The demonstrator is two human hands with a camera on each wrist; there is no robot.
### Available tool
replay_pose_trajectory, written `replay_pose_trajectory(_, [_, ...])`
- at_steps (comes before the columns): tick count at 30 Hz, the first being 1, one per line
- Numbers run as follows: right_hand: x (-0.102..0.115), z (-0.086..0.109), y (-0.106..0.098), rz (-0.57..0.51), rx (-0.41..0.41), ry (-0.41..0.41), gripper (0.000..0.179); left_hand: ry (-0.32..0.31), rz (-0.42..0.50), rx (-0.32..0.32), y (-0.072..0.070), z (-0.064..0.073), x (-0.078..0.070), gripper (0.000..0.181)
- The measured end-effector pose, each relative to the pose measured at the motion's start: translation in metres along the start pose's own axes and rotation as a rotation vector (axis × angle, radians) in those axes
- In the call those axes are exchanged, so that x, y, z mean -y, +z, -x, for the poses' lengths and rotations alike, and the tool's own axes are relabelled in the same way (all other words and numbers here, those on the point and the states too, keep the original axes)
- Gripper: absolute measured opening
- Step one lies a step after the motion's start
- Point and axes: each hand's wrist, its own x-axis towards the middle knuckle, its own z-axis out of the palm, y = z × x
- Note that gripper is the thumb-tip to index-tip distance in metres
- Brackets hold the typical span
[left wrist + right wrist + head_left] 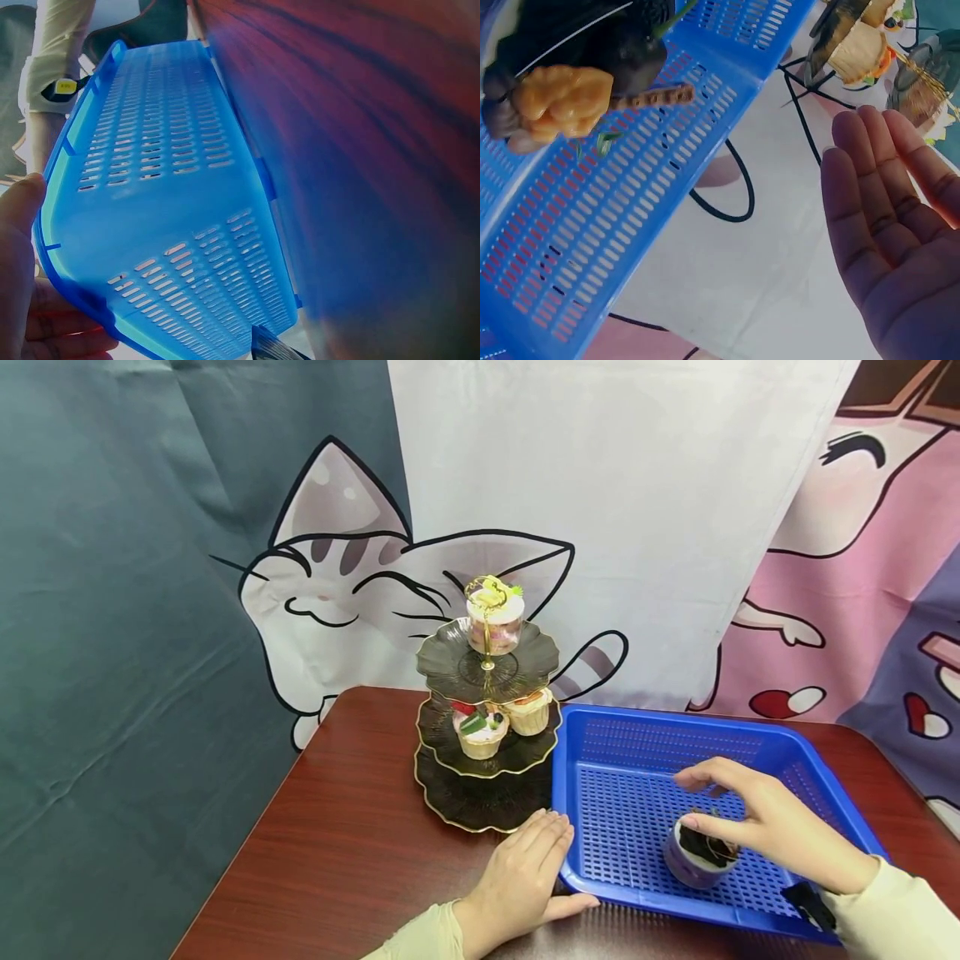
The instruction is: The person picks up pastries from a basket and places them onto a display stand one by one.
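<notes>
Hovering over dark-topped cup (693, 864), touching blue basket (615, 827) — bare hands (761, 814)

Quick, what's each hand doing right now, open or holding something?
Left hand: open, touching the blue basket at its corner.
Right hand: open, holding nothing, over the small cup.

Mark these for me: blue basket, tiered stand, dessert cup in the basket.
Blue basket (675, 717): head view, far rim.
Tiered stand (480, 797): head view, bare lowest plate.
Dessert cup (690, 870): head view, side wall.
</notes>
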Motion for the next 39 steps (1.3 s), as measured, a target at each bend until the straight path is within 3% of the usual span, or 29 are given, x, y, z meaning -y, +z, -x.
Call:
replay_pose_trajectory(10, [-0.008,0.025,-0.003,0.049,-0.047,0.012,0.041,0.020,-0.017,-0.022,0.000,0.001,-0.001,0.069])
replay_pose_trajectory(21, [-0.024,0.046,-0.007,0.111,-0.026,0.137,0.043,0.028,-0.005,-0.029,0.002,0.001,-0.001,0.071])
replay_pose_trajectory(39, [-0.034,0.061,0.008,0.082,-0.091,0.116,0.059,-0.005,0.042,-0.039,0.002,-0.001,0.000,0.072])
